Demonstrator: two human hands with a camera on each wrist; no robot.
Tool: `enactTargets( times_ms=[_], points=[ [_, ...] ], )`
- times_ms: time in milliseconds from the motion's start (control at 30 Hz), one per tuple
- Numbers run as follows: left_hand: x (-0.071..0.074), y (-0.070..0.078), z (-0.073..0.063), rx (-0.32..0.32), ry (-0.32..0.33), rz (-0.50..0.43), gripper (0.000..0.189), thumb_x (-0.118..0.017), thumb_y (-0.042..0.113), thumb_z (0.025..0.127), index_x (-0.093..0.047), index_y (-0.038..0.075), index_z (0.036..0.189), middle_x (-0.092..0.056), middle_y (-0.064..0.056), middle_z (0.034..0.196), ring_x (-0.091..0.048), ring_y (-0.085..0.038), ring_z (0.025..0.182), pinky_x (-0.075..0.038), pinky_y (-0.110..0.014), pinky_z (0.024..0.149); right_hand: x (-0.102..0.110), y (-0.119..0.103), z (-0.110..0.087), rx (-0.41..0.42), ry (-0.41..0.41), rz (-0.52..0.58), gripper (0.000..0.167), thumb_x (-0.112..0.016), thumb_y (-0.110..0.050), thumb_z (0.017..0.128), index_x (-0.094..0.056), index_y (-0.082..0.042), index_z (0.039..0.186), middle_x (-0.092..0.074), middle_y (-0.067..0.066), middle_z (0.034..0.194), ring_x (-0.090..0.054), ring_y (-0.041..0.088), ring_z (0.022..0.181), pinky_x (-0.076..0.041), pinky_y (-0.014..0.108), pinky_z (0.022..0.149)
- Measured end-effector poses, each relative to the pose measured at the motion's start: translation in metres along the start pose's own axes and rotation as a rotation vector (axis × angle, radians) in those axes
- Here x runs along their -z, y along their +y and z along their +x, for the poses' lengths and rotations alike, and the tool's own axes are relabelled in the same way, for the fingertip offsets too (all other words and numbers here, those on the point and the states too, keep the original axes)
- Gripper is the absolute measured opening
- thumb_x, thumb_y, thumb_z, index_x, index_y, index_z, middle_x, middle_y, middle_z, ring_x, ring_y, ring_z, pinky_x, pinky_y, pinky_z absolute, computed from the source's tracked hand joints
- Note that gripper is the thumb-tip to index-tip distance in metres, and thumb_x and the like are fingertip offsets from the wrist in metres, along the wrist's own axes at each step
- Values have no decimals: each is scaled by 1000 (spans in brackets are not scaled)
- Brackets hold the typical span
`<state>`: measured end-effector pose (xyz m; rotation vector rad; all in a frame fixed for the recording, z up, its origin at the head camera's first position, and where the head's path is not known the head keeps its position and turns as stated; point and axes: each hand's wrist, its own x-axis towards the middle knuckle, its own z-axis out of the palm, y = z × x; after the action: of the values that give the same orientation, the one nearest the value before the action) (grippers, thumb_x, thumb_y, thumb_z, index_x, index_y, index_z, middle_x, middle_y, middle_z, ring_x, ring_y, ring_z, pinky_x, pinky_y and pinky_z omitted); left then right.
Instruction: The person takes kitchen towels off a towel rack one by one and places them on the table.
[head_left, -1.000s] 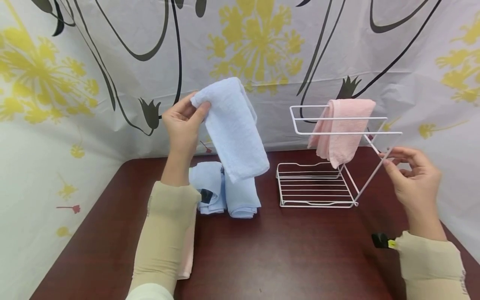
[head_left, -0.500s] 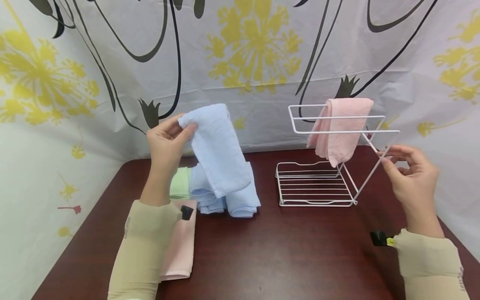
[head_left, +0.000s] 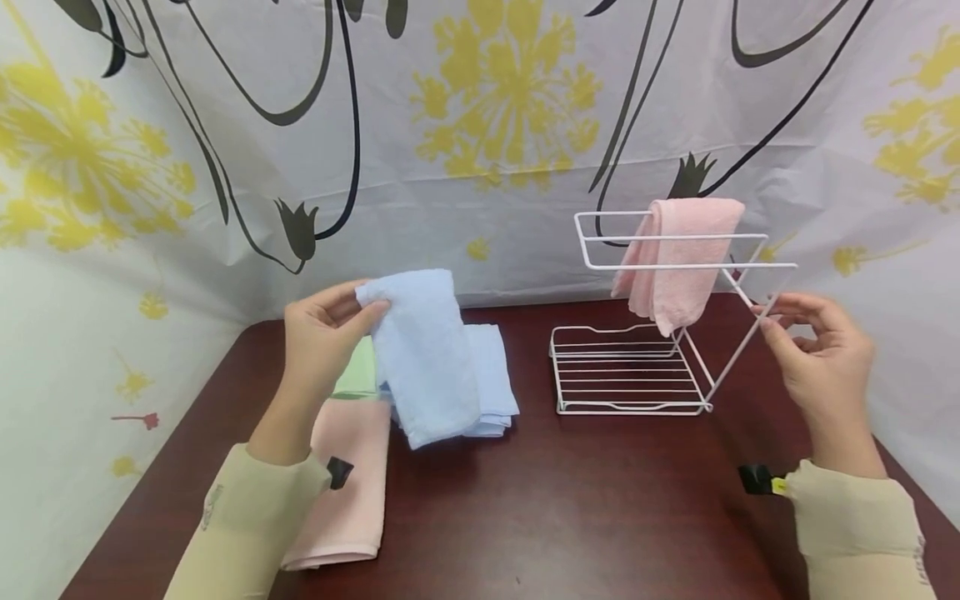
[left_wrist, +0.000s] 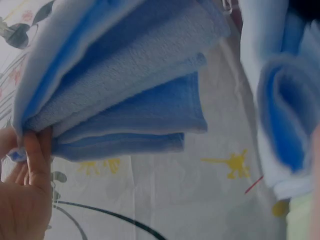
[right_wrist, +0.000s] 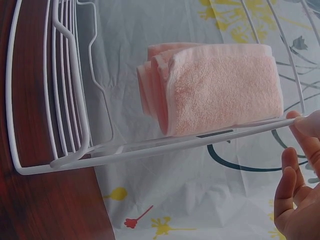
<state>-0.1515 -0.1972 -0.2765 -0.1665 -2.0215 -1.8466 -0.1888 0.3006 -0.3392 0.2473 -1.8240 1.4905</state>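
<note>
A folded light blue towel (head_left: 427,358) hangs from my left hand (head_left: 322,337), which pinches its upper left corner between thumb and fingers. In the left wrist view the towel's (left_wrist: 130,85) layers fan apart below the grip. Behind it, other folded blue towels (head_left: 491,375) lie on the table, partly hidden. My right hand (head_left: 825,358) pinches the slanted side bar of a white wire rack (head_left: 630,410). Over the rack's upper rails drapes a pink towel (head_left: 693,250); the right wrist view shows this pink towel (right_wrist: 225,90) folded in layers.
A folded pink towel (head_left: 356,492) lies at the left on the dark red-brown table (head_left: 540,517), partly under my left forearm. Beyond it a green towel (head_left: 358,375) shows. A flower-patterned curtain (head_left: 495,242) stands behind the table.
My left hand has moved down and left, bringing the blue towel down in front of the other blue towels. My right hand stays on the rack bar.
</note>
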Motion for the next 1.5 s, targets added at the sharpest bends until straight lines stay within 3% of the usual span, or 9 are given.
enactTargets(
  times_ms=[333,467,667,767,867,1033,1167,1500],
  points=[
    [13,0,-35,90,-22,104,29,-77,8,86,-71,-5,112,-76,16,84,-74,-5,82,-60,-22,73,-1,-1,0,16,-1,30,31,-63,17,83,-67,10,113,-73,-14,88,-59,3,80,-41,8,52],
    [16,0,-47,169,-15,123,27,-76,10,87,-72,-1,112,-76,17,82,-72,-3,78,-60,-22,71,-1,0,0,13,2,41,31,-63,17,83,-67,11,113,-74,-14,88,-59,4,79,-42,8,53],
    [19,0,-65,252,-39,189,38,-75,11,89,-66,-8,120,-74,21,79,-71,0,79,-59,-22,72,-2,0,0,3,-2,29,30,-64,16,84,-67,10,113,-74,-14,88,-59,4,80,-43,9,53],
    [19,0,-71,272,-69,198,39,-74,12,89,-65,-9,121,-76,16,83,-72,-1,81,-60,-23,73,-2,0,0,6,-2,29,30,-64,16,83,-68,9,112,-75,-14,88,-59,4,80,-43,8,54],
    [18,-3,-76,296,-93,198,37,-74,10,89,-66,-9,120,-78,1,89,-72,-5,79,-60,-26,73,-2,1,0,2,-2,56,30,-64,16,84,-68,8,112,-75,-13,88,-59,4,80,-43,9,54],
    [17,-16,-75,354,-157,254,40,-73,14,91,-65,-6,124,-76,-19,102,-73,-10,82,-60,-28,77,-2,1,1,-3,4,86,29,-63,17,84,-66,11,112,-76,-11,88,-59,6,80,-42,9,52],
    [18,-30,-67,386,-196,289,43,-72,18,92,-63,-5,127,-73,-23,109,-73,-15,91,-61,-33,82,-1,0,1,-3,3,83,29,-62,17,84,-66,12,113,-76,-11,88,-59,6,80,-42,9,52],
    [23,-65,-45,401,-211,321,46,-70,17,93,-59,-8,130,-68,-27,118,-70,-27,108,-59,-37,88,-1,0,1,-3,1,63,30,-63,16,84,-66,12,113,-76,-11,88,-58,6,80,-41,9,51]
  ],
)
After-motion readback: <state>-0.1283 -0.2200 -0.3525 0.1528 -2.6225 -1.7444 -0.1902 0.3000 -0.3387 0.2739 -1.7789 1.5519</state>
